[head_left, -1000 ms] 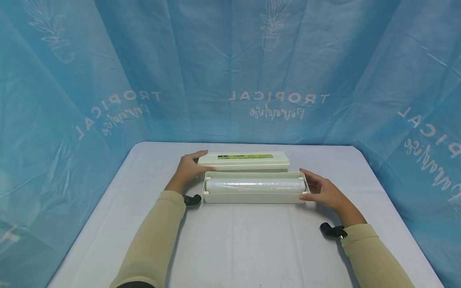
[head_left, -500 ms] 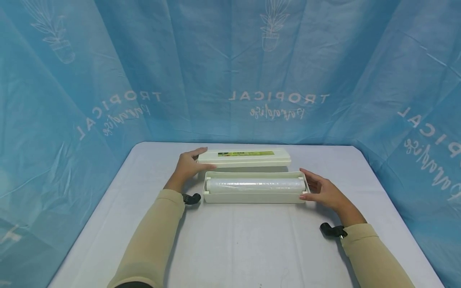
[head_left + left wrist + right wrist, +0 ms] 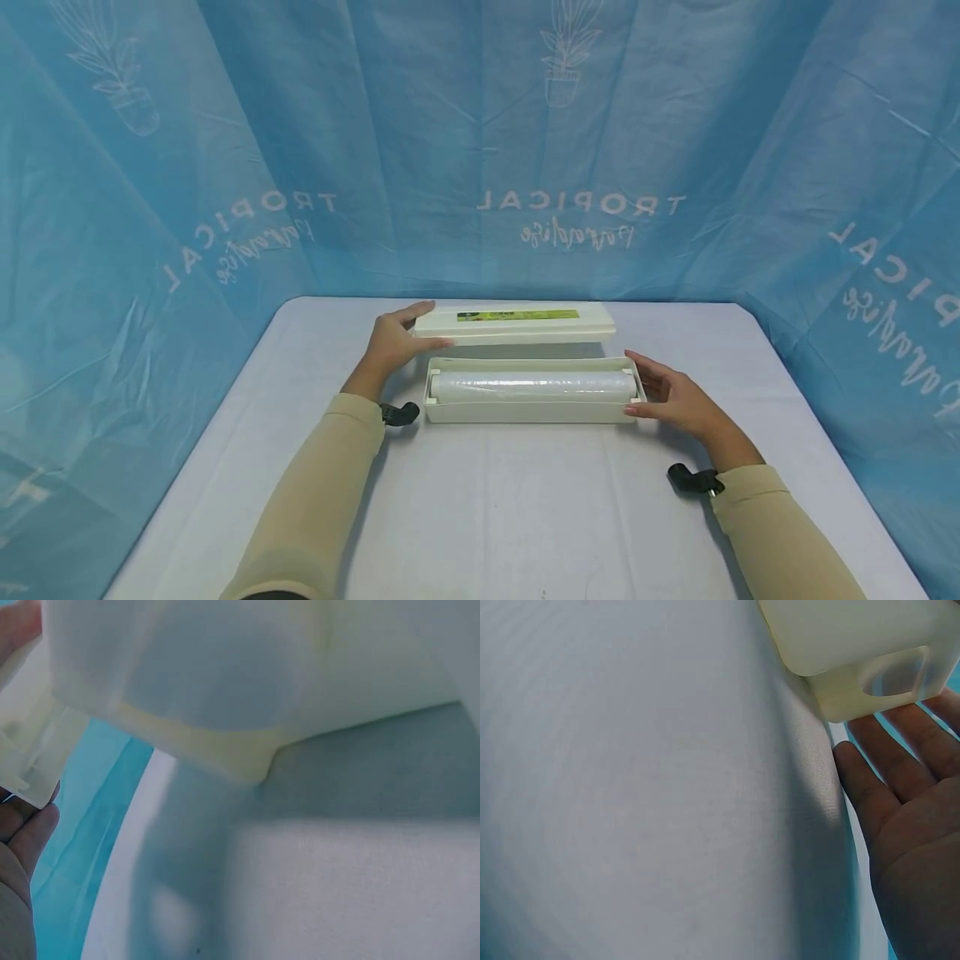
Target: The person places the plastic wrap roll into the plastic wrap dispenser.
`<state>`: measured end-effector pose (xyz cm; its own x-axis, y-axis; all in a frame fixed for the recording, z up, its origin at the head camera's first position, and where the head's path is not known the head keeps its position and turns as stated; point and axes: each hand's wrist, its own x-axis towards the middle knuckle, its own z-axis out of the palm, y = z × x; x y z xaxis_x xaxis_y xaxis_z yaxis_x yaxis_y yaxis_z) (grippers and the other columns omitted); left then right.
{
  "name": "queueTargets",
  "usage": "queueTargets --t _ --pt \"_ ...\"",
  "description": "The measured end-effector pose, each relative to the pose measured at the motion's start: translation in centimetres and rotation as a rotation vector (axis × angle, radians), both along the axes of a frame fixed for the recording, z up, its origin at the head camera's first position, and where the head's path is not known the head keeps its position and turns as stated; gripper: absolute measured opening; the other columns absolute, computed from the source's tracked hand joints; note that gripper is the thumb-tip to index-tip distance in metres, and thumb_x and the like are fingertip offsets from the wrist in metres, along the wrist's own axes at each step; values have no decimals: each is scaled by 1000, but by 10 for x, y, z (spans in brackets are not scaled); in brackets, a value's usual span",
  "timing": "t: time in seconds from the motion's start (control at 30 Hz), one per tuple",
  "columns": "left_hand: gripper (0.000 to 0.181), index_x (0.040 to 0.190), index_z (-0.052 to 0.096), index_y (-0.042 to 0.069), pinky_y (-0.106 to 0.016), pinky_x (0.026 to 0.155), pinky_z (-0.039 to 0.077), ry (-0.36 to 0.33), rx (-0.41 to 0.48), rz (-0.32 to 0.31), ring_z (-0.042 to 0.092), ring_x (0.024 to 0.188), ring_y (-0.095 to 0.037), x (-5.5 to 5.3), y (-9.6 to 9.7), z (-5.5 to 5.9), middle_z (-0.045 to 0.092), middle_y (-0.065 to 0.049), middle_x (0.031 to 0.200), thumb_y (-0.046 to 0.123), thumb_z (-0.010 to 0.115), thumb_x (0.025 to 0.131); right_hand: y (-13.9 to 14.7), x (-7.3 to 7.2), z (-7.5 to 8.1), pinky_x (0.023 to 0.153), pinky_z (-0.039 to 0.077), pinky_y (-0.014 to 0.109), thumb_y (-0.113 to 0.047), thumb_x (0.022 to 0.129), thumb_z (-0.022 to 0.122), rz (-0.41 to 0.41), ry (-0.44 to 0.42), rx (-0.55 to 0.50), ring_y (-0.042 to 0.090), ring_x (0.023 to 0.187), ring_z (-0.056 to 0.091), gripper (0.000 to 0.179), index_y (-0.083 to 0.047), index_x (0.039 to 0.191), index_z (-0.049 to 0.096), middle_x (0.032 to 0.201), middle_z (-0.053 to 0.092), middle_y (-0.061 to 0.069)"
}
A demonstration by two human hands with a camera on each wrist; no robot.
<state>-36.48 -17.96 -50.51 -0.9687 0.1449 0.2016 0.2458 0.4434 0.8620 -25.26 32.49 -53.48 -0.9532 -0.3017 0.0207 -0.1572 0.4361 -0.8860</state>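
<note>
In the head view my left hand (image 3: 390, 343) pinches the left end of a long cream lid (image 3: 517, 334), thumb at its near side. A green label (image 3: 517, 315) runs along the lid's top. The lid is lifted behind an uncovered cling film box (image 3: 525, 413), with a shadow on the cloth beneath. A shiny roll of cling film (image 3: 532, 385) lies inside. At the box's right end, my right hand (image 3: 678, 407) grips with thumb in front and fingers behind. The left wrist view shows the lid (image 3: 30, 761) beyond the box's end (image 3: 217, 667).
White cloth covers the table (image 3: 510, 517). Blue printed curtains (image 3: 480, 125) enclose its back and sides. A dark wrist camera mount (image 3: 400, 414) sits near the box's left end; another mount (image 3: 693, 480) is on the right wrist.
My left hand has raised the lid up and away from the box, and the lid has shifted slightly right. The right hand and the box have stayed in place.
</note>
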Motion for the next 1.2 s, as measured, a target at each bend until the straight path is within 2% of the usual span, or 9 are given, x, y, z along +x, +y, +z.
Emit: queueTargets --t 0.53,0.97,1.2 --pt "104 148 63 17 -42 118 38 51 9 -60 46 144 -19 15 11 11 57 3 151 62 98 61 1 0 -2 117 31 59 -25 84 93 3 0 -5 43 149 35 104 -11 167 31 166 34 17" --pt "103 149 62 21 -49 118 36 41 5 -52 43 146 -18 28 14 14 55 9 152 58 100 61 1 0 -4 117 32 60 -18 85 92 30 20 -45 42 145 41 100 -5 165 33 161 41 17" --pt "105 148 64 18 -46 118 38 89 24 -48 47 143 -16 34 14 11 57 7 150 60 100 59 1 -1 -4 116 33 60 -18 86 92 39 31 -46 41 143 44 99 -6 164 34 160 44 16"
